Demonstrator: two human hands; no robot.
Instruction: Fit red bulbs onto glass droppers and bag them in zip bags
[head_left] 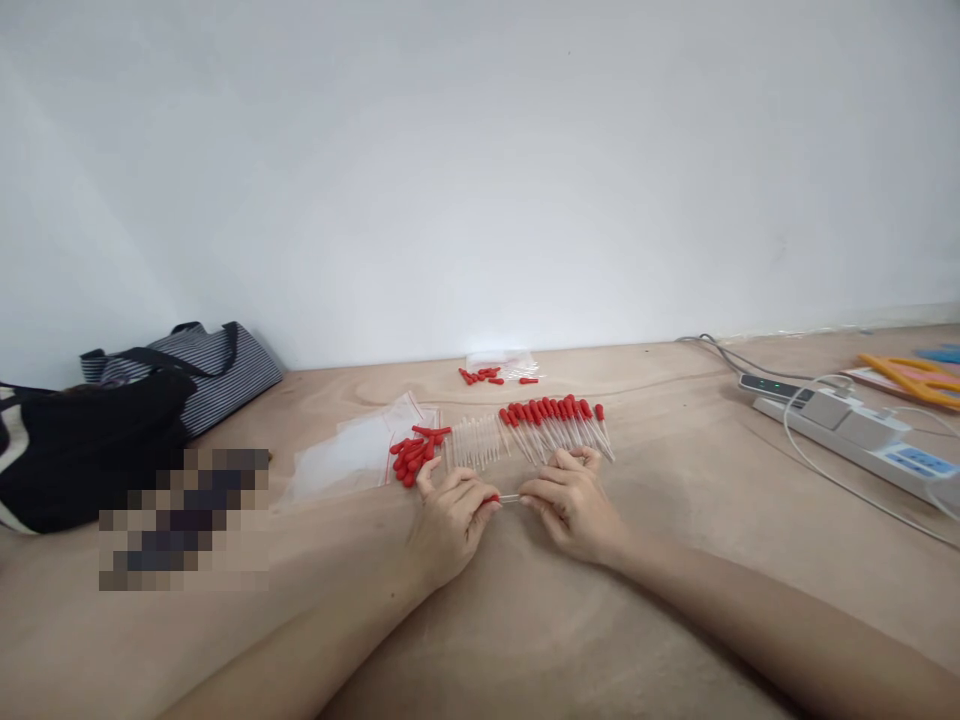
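Between the fingertips of my left hand is a red rubber bulb, mostly covered by the fingers. My right hand pinches a thin clear glass tube, whose left end meets the bulb. How far the tube sits inside the bulb is hidden. Just beyond my left hand lies a pile of loose red bulbs. Several bare glass tubes lie side by side past both hands. Beyond my right hand, assembled droppers with red bulbs lie in a row, bulbs toward the wall.
Clear zip bags lie left of the bulbs. Near the wall are more red bulbs and a clear bag. A striped bag and black bag stand left. A power strip with cables and orange scissors lie right.
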